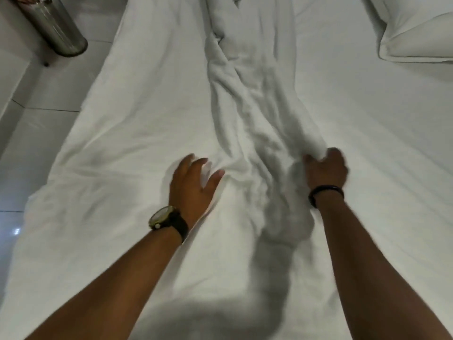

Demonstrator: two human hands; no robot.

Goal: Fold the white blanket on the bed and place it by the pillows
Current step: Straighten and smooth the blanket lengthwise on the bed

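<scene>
Blanket: the rumpled white soft-fabric blanket [250, 114] lies bunched in a long ridge down the middle of the white-sheeted bed [367, 143], running from the far edge of the view to a point between the two hands.
Pillows: one plump white pillow [416, 38] sits at the upper right, well apart from the near end of the blanket.
Left hand: the left hand [193, 185] rests palm-down, fingers spread and nearly straight, on flat white cloth just left of the ridge. It grips nothing. Whether that cloth is blanket or sheet cannot be told.
Right hand: the right hand [326, 170] has its fingers curled round a bunch of blanket at the right side of the ridge, holding it.
Wrists: a gold-faced watch on a dark strap [169, 219] on the left; a thin black band [326, 192] on the right.
Handling: judged light, limp and non-slippery. It will sag and crease under any single hold, and it cannot break.
Hold points: corners or a straight edge, one in each hand, are preferable to the middle of the bunch. No corner is visible.
Stage: judged early; the blanket is not yet spread or folded.
Surroundings: a cylindrical brushed-metal bin [54, 25] stands on the pale tiled floor [49, 94] at upper left.
</scene>
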